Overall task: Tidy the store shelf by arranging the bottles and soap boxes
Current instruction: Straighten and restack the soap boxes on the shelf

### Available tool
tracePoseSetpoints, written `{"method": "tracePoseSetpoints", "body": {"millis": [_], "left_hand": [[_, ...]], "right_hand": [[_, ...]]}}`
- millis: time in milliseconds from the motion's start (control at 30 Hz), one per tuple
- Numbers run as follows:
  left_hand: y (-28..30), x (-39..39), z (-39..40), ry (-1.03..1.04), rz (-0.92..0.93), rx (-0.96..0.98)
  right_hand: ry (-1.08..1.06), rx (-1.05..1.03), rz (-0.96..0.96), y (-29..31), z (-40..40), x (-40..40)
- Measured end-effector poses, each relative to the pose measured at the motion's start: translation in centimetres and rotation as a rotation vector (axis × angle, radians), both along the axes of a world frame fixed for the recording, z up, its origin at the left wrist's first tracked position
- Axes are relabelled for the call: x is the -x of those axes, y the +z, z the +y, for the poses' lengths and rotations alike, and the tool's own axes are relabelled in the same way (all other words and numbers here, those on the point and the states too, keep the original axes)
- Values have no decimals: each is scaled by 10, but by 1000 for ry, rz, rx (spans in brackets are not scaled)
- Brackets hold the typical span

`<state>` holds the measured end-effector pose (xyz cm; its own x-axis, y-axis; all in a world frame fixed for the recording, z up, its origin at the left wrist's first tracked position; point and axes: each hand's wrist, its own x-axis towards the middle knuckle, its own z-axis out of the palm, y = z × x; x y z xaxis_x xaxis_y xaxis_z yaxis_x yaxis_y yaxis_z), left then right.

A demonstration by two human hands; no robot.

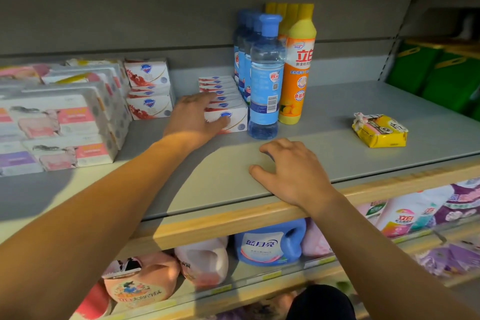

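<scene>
A row of white soap boxes [235, 114] runs back from the middle of the grey shelf [337, 143]. My left hand [193, 118] lies against the left side and front of the nearest box, fingers wrapped over its face. Just right of the row stand blue bottles [263, 80] in a line, then yellow-orange bottles [298, 67]. My right hand [291, 169] rests on the shelf near its front edge, fingers loosely curled, holding nothing. A yellow soap pack [380, 132] lies alone at the right.
Stacked white soap boxes [149, 91] and larger pink-and-white packs [62, 122] fill the left of the shelf. A wooden lip [233, 223] edges the front. Below are detergent jugs [270, 241] and refill pouches. Green packs [441, 75] sit at the far right.
</scene>
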<state>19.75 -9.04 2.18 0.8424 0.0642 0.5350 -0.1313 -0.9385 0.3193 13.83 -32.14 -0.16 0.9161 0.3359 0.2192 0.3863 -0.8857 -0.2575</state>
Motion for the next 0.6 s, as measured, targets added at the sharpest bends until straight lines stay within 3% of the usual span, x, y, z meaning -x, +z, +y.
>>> {"method": "tracePoseSetpoints", "body": {"millis": [67,167,333,467,600], "left_hand": [[0,4,17,3,-66,111],[-1,2,52,157,-65,107],[3,-19,93,282,91,-50],[3,-29,98,347,227,-187],[-5,-25,87,460,193,-374]], "right_hand": [[-3,-3,-9,-1,0,-1],[-11,5,-9,-2,3,-3],[-25,31,-37,0,9,-4],[92,27,-93,2,31,-4],[185,-12,-46,-1,53,-1]]}}
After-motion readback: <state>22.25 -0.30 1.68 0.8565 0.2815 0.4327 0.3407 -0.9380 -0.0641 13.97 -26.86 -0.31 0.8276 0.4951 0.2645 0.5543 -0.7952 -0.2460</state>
